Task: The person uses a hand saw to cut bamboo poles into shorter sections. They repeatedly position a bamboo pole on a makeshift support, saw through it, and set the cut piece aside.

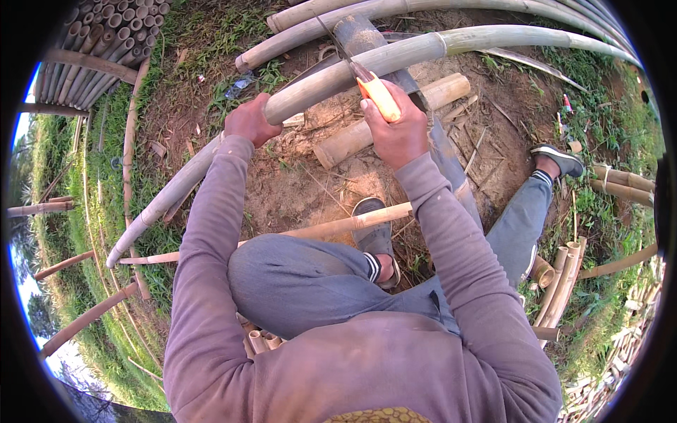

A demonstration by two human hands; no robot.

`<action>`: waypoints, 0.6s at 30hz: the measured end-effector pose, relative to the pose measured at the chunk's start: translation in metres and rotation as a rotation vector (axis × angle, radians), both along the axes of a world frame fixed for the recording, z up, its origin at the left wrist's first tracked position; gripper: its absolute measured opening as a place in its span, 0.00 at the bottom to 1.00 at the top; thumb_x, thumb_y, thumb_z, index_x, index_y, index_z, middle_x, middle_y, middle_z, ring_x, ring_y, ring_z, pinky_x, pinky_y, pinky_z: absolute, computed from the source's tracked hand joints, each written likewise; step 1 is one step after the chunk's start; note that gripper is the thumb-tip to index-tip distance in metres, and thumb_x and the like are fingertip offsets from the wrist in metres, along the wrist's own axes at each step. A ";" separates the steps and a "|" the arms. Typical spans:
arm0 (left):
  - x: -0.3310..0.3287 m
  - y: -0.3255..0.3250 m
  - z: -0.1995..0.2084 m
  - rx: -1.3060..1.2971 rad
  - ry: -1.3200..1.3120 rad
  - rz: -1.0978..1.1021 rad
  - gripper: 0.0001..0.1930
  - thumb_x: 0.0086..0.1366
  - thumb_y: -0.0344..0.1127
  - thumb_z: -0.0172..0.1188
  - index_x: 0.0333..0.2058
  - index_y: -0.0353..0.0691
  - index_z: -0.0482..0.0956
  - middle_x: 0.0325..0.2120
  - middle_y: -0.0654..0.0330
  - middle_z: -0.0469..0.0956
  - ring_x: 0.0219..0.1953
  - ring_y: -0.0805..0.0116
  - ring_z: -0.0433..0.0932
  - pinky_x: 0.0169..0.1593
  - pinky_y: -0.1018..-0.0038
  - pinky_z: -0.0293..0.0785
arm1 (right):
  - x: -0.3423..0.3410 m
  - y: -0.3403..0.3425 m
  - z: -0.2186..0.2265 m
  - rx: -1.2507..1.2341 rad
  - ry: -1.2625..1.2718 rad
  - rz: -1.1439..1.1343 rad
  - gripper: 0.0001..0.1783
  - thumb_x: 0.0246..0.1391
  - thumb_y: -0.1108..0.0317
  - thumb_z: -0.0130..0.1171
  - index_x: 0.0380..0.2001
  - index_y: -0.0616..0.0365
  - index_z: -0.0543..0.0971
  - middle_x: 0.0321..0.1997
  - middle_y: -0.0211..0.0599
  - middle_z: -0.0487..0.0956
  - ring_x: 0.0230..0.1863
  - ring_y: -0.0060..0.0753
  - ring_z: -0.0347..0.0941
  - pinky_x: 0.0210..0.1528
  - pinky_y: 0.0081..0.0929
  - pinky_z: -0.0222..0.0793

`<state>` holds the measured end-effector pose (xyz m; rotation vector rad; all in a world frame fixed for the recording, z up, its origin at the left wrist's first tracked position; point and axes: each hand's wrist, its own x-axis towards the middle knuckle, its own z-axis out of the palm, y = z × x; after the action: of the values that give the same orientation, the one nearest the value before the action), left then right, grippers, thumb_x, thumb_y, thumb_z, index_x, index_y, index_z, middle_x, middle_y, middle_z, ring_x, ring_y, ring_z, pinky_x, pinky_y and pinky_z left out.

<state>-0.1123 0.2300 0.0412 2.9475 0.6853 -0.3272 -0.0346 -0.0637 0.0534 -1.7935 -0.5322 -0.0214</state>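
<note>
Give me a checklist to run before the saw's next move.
1. Right hand wrapped around the saw's handle: ok.
2. Left hand at the thick bamboo pole's near end, apart from the blade: ok.
3. Blade crossing the pole in this view: ok.
4. Teeth biting into the pole: cannot tell.
5. Hands gloved: not ok, both bare.
6. Shoes on both feet: ok.

Covered Grips, Clipped Edges

The right hand (400, 134) hid part of the orange saw handle (379, 99). A stretch of the lower-left pole (166, 197) vanished behind the left hand (248, 120). The upper curved pole's (508, 38) far end and the stacked bamboo (116, 39) ran out of view. A red-and-white scrap (567, 103) was too small to identify.
</note>
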 end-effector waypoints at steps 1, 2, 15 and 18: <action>-0.002 0.001 -0.001 -0.015 0.015 0.005 0.33 0.53 0.55 0.74 0.56 0.51 0.76 0.47 0.54 0.87 0.51 0.51 0.86 0.55 0.55 0.81 | -0.007 -0.004 -0.003 0.003 -0.012 -0.009 0.27 0.61 0.70 0.70 0.61 0.63 0.77 0.46 0.54 0.87 0.46 0.47 0.88 0.47 0.35 0.82; -0.007 0.008 -0.010 0.019 -0.043 -0.018 0.33 0.52 0.55 0.74 0.56 0.52 0.77 0.44 0.54 0.88 0.48 0.48 0.86 0.52 0.55 0.81 | -0.020 -0.015 -0.006 0.002 -0.032 -0.010 0.27 0.61 0.70 0.70 0.61 0.63 0.77 0.47 0.54 0.87 0.46 0.46 0.88 0.47 0.35 0.82; -0.005 -0.008 -0.012 0.059 -0.074 0.000 0.32 0.55 0.49 0.74 0.57 0.50 0.75 0.52 0.55 0.83 0.54 0.50 0.84 0.54 0.55 0.81 | -0.025 -0.047 -0.006 0.009 0.063 0.037 0.28 0.60 0.72 0.71 0.62 0.67 0.76 0.57 0.52 0.84 0.52 0.43 0.87 0.52 0.33 0.82; -0.015 0.000 -0.019 0.038 -0.102 0.014 0.33 0.54 0.50 0.74 0.57 0.50 0.75 0.52 0.55 0.83 0.53 0.49 0.84 0.55 0.54 0.81 | -0.040 -0.041 -0.004 0.002 0.081 0.034 0.29 0.61 0.72 0.70 0.64 0.68 0.75 0.57 0.53 0.84 0.53 0.42 0.87 0.53 0.33 0.82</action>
<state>-0.1277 0.2296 0.0226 2.9688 0.7062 -0.1629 -0.0749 -0.1050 0.0496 -1.7749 -0.5041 0.0738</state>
